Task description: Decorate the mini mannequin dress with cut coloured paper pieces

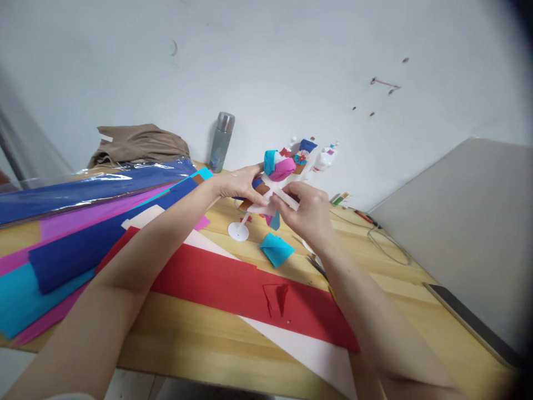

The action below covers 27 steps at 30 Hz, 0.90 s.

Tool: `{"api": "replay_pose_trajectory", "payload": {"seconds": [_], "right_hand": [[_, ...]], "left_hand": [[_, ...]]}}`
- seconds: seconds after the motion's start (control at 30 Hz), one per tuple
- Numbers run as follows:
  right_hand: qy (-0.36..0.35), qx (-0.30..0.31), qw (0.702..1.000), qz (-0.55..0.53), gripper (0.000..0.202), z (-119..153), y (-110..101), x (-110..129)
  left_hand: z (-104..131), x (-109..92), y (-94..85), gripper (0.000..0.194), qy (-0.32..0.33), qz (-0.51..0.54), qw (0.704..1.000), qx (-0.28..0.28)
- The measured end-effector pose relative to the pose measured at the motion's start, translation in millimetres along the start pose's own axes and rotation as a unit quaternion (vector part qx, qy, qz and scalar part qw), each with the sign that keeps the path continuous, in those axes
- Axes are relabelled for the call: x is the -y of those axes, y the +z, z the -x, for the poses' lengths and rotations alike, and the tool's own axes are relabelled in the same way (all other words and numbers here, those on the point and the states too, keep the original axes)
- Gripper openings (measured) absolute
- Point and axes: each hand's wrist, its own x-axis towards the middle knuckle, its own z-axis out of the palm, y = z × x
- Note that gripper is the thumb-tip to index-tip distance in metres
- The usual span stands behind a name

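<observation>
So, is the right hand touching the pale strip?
Touching: the head view shows the right hand pinching the pale strip between thumb and fingers.

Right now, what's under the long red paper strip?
A pale pink paper sheet pokes out from under the long red paper strip, on the light wooden table. The strip hides the sheet's middle and anything else underneath.

My left hand (244,184) and right hand (307,208) pinch pale pink paper (264,208) below teal-and-magenta bundle (282,169). Folded teal piece (276,250) on wooden table (179,333), just beside red sheet (208,272). Flask (220,145) stands near wall (266,66).
</observation>
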Motion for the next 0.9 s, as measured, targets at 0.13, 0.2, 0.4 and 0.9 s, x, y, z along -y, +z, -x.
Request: {"api": "replay_pose_trajectory", "payload": {"seconds": [0.13, 0.2, 0.4, 0.9], "right_hand": [[-0.003, 0.003, 1.000, 0.009, 0.016, 0.3, -0.7, 0.2], [0.001, 0.006, 1.000, 0.010, 0.016, 0.4, -1.4, 1.0], [0.004, 0.007, 1.000, 0.010, 0.019, 0.1, -2.8, 4.2], [0.174, 0.106, 0.952, -0.229, 0.028, -8.5, -5.3, 1.0]], "left_hand": [[0.0, 0.6, -2.0, 0.080, 0.012, 0.006, 1.000, 0.027], [-0.3, 0.2, -1.4, 0.082, 0.008, 0.010, 1.000, 0.026], [-2.5, -0.3, 5.6, 0.082, 0.011, -0.019, 1.000, -0.010], [0.1, 1.7, 5.5, 0.077, -0.007, -0.044, 0.999, -0.011]]}}
